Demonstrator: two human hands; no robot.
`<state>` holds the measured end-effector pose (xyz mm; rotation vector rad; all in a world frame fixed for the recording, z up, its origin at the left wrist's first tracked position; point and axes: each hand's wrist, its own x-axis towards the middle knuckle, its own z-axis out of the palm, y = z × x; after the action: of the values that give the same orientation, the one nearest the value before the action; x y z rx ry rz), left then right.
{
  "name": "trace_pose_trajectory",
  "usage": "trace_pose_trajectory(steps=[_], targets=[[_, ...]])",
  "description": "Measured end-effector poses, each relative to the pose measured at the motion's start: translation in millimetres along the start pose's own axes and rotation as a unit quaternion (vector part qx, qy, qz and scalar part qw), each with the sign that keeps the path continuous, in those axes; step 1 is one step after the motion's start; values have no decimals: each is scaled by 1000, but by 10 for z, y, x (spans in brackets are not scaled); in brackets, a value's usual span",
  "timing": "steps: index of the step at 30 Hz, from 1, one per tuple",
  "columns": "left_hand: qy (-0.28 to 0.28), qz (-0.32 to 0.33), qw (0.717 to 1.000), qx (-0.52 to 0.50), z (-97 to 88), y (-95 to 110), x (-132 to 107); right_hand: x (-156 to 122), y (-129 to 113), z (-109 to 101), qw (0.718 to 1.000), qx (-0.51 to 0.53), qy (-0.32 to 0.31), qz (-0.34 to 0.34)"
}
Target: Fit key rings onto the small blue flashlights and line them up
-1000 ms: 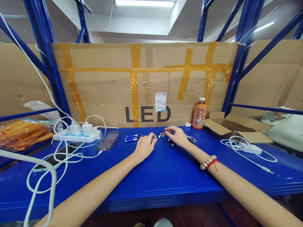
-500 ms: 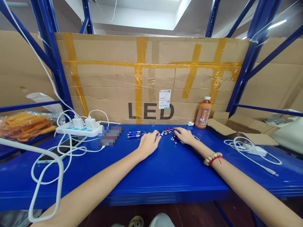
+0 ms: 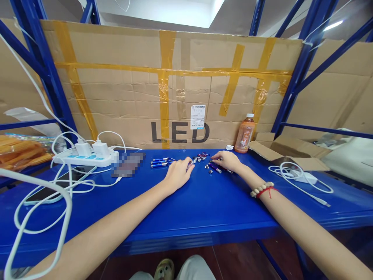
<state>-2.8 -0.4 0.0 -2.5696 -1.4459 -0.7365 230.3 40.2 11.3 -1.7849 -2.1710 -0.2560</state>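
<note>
My left hand point(image 3: 178, 174) rests on the blue tabletop, thumb and fingers closed around a small shiny metal piece point(image 3: 189, 165), mostly hidden by them. Just left of it lie several slim blue metal tubes with silver bands point(image 3: 159, 162), like mini torches. My right hand point(image 3: 229, 161) has its fingertips drawn together above a loose group of parts; what they hold, if anything, I cannot make out. Beneath that hand lies a dark blue tube point(image 3: 215, 167). Small silver parts point(image 3: 199, 158) and purple-red tubes point(image 3: 205, 154) are scattered between my hands.
A white power strip point(image 3: 87, 157) with chargers, looping white cables and a phone point(image 3: 62, 184) occupy the left. At the back right stand an orange drink bottle point(image 3: 244, 134) and an open carton point(image 3: 291, 153). A white adapter point(image 3: 303, 177) lies nearer. Taped cardboard point(image 3: 134, 97) walls the back.
The camera view has shifted, sliding the scene slightly left and up. My right hand's fingers have drawn together and lifted a little, uncovering more of the dark blue tube. My left hand keeps its grip.
</note>
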Motion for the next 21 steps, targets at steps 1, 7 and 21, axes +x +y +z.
trace_pose_trajectory(steps=[1, 7, 21], targets=[[0, 0, 1000, -1, 1, -1, 1, 8, -12, 19, 1000, -11, -11, -14], [2, 2, 1000, -3, 3, -8, 1, -1, -102, 13, 999, -39, -32, -1], [-3, -13, 1000, -6, -20, -14, -1, -36, -279, 30, 979, 170, 116, 2]])
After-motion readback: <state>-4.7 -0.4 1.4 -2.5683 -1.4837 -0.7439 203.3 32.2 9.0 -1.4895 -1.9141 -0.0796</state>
